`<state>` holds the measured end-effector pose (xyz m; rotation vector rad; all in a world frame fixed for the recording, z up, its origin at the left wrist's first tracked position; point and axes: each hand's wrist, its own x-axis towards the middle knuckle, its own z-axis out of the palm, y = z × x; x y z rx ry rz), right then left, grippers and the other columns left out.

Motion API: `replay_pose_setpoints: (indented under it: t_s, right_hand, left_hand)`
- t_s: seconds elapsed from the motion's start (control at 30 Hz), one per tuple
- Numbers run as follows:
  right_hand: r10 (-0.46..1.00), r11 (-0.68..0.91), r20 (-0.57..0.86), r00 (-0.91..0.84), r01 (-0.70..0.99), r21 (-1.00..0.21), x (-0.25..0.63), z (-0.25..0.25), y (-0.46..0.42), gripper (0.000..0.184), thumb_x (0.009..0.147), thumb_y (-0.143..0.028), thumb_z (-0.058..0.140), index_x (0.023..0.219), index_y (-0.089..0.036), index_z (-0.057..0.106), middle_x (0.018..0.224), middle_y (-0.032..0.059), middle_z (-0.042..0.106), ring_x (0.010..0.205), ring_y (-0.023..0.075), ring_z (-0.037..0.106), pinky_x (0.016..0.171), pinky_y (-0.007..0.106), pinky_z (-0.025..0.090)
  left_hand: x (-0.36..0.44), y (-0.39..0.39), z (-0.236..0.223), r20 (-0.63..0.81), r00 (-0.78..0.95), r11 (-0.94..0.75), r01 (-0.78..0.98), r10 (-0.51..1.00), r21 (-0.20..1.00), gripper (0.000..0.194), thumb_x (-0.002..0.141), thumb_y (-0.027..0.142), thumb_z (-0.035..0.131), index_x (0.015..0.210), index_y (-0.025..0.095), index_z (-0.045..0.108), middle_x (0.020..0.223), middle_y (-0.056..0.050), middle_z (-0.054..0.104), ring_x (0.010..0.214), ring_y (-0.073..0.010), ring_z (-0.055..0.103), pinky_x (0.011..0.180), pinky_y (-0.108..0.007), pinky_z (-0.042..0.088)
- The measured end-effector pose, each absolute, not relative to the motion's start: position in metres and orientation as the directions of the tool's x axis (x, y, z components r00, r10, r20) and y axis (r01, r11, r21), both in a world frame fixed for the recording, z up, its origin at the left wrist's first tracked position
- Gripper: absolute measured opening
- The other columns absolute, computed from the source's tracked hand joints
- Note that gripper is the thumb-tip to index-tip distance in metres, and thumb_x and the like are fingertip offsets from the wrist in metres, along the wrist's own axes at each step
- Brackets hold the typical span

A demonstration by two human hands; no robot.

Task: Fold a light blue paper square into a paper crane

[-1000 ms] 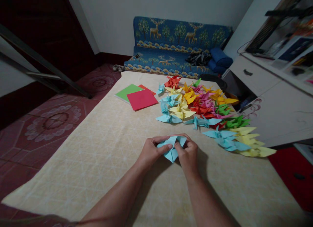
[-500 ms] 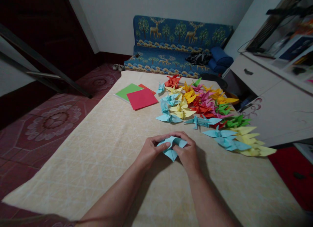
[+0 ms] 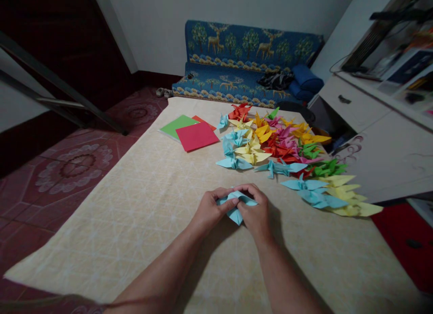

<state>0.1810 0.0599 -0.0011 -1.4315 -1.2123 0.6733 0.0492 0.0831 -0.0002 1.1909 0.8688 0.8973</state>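
Note:
A light blue sheet of origami paper (image 3: pixel 236 216), partly folded with a point toward me, is held between both hands just over the table. My left hand (image 3: pixel 214 206) pinches its left side, thumb on top. On the other side my right hand (image 3: pixel 256 209) is closed on the paper, its fingers curled round the far edge and thumb near the middle. The fingers hide part of the folds. Beyond the hands lie several folded paper cranes; the nearest are a light blue crane (image 3: pixel 234 163) and another blue crane (image 3: pixel 280 168).
Red paper (image 3: pixel 197 136) and green paper (image 3: pixel 177 126) lie at the back left of the cloth-covered table (image 3: pixel 142 205). Yellow cranes (image 3: pixel 352 196) spread to the right. A blue patterned sofa (image 3: pixel 230 75) stands behind, a white cabinet (image 3: pixel 382 138) at the right.
The right-hand fingers have curled further over the paper, and its upper right flap is bent in more. Both hands stay in nearly the same place.

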Motion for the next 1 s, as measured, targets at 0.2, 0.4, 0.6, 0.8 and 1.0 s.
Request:
replay_pose_setpoints:
  t_s: [0.2,0.4,0.6,0.8,1.0]
  right_hand:
    - [0.934,0.067,0.166,0.317,0.299,-0.952,0.184,-0.001,0.060,0.021,0.062,-0.010,0.060,0.076,-0.026,0.063,0.081,-0.0014,0.064,0.081,0.0191,0.062,0.076,0.031,0.049]
    - [0.921,-0.011,0.065,0.383,0.193,-0.981,0.190,-0.001,0.059,0.014,0.067,-0.022,0.066,0.080,-0.019,0.065,0.072,0.0003,0.066,0.065,0.0173,0.060,0.057,0.026,0.047]
    - [0.883,0.071,0.111,0.456,0.104,-0.992,0.196,-0.005,0.062,0.013,0.072,-0.027,0.066,0.078,-0.016,0.066,0.068,0.0004,0.064,0.064,0.0153,0.059,0.059,0.024,0.046]
    - [0.857,0.097,0.140,0.497,0.111,-0.989,0.196,-0.007,0.062,0.015,0.076,-0.029,0.065,0.083,-0.017,0.069,0.076,0.0023,0.067,0.072,0.0169,0.061,0.063,0.025,0.046]
    - [0.874,0.107,0.140,0.466,0.095,-0.990,0.193,-0.007,0.057,0.021,0.081,-0.034,0.058,0.089,-0.017,0.068,0.081,0.0033,0.068,0.074,0.0178,0.061,0.063,0.026,0.046]
  left_hand:
    - [0.050,0.084,-0.003,-0.091,0.373,0.127,-0.074,0.924,0.989,0.033,0.073,0.037,0.070,0.093,0.012,0.075,0.089,-0.013,0.071,0.083,-0.0243,0.060,0.074,-0.032,0.043]
    - [0.052,0.085,-0.002,-0.116,0.318,0.149,-0.083,0.941,0.985,0.030,0.074,0.038,0.069,0.088,0.012,0.076,0.082,-0.011,0.071,0.077,-0.0214,0.060,0.070,-0.030,0.042]
    - [0.052,0.085,-0.003,-0.121,0.299,0.144,-0.055,0.946,0.988,0.034,0.075,0.039,0.068,0.091,0.010,0.075,0.083,-0.011,0.071,0.076,-0.0202,0.059,0.067,-0.028,0.042]
    - [0.051,0.086,-0.004,-0.159,0.314,0.197,-0.093,0.936,0.976,0.037,0.072,0.039,0.071,0.096,0.011,0.075,0.091,-0.013,0.072,0.081,-0.0219,0.060,0.072,-0.029,0.043]
    - [0.052,0.085,-0.004,-0.137,0.300,0.177,-0.110,0.944,0.978,0.033,0.075,0.039,0.068,0.093,0.012,0.075,0.087,-0.012,0.072,0.079,-0.0209,0.060,0.070,-0.028,0.043]
